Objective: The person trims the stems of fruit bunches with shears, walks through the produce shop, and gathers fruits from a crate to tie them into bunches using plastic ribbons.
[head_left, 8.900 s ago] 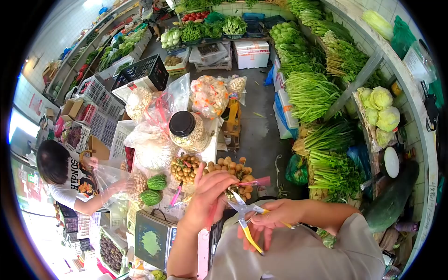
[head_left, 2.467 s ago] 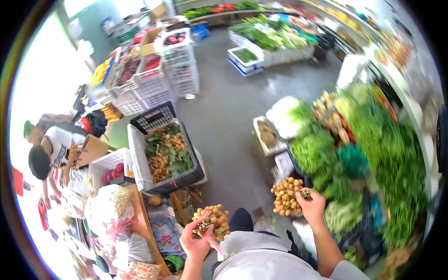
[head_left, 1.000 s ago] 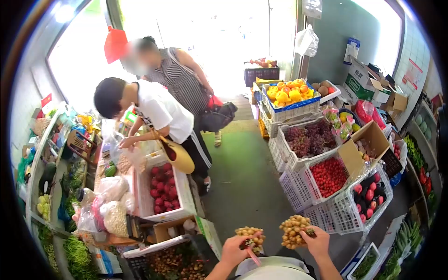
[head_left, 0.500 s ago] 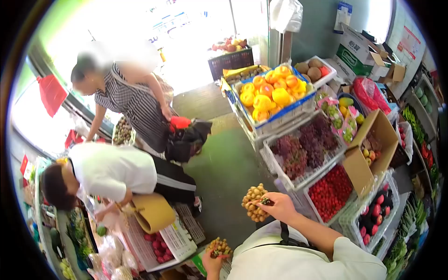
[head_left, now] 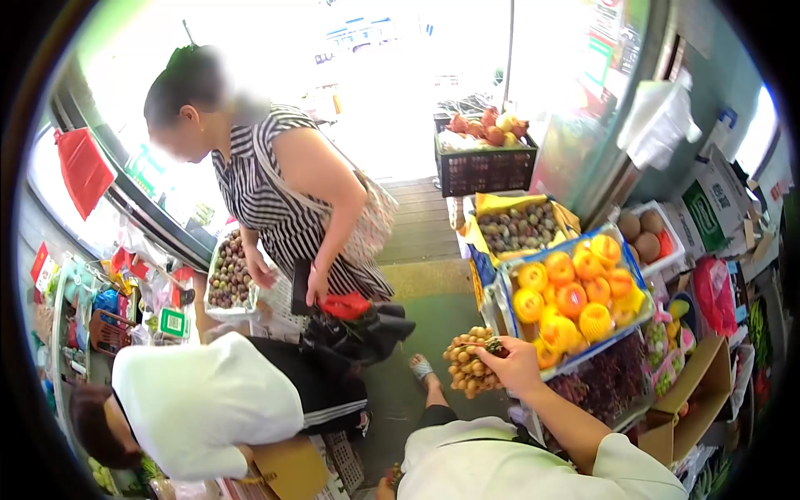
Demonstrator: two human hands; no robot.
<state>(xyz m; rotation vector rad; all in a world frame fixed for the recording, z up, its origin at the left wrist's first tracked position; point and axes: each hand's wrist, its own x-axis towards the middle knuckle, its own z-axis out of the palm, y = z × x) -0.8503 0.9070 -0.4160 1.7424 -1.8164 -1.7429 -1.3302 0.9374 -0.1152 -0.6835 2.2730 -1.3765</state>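
My right hand (head_left: 515, 365) grips a bunch of round tan fruit (head_left: 472, 362) by its stems, in front of my body and beside the crate of orange fruit (head_left: 575, 292). At the bottom edge, my left hand (head_left: 386, 488) shows only in small part. A little of another tan fruit bunch (head_left: 397, 473) is visible against it, and its fingers are mostly cut off or hidden by my shirt.
A person in a striped dress (head_left: 279, 183) stands ahead on the left, holding a black bag (head_left: 354, 333). A person in a white shirt (head_left: 204, 404) bends at lower left. Fruit crates line the right, with a black crate (head_left: 487, 167) by the doorway.
The view has moved toward the doorway; the striped dress and orange fruit appear larger. My right hand still holds its bunch, while my left hand has dropped mostly out of the picture.
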